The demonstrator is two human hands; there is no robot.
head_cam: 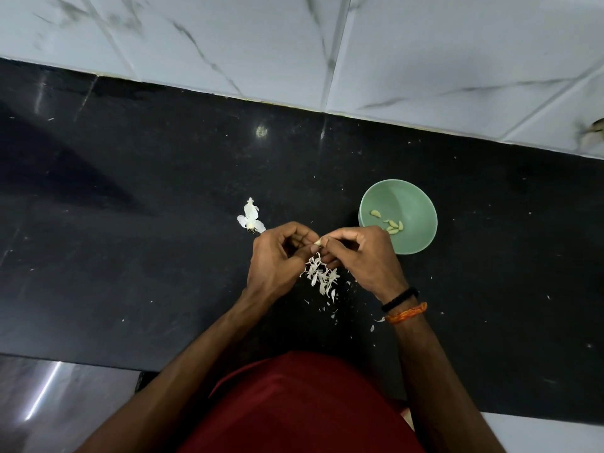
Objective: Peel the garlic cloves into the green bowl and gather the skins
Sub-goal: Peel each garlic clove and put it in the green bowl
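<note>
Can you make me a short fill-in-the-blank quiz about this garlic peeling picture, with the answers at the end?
1. The peeled cloves lie in a bowl coloured ____.
2. The left hand and right hand together pinch one garlic ____.
3. The pile of skins lies on a countertop coloured ____.
4. The wrist bands are on the ____ wrist.

Answers: green; clove; black; right

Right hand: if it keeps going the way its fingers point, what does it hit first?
The right hand points left, pinching a clove; next it would likely meet the left hand, already touching.
</note>
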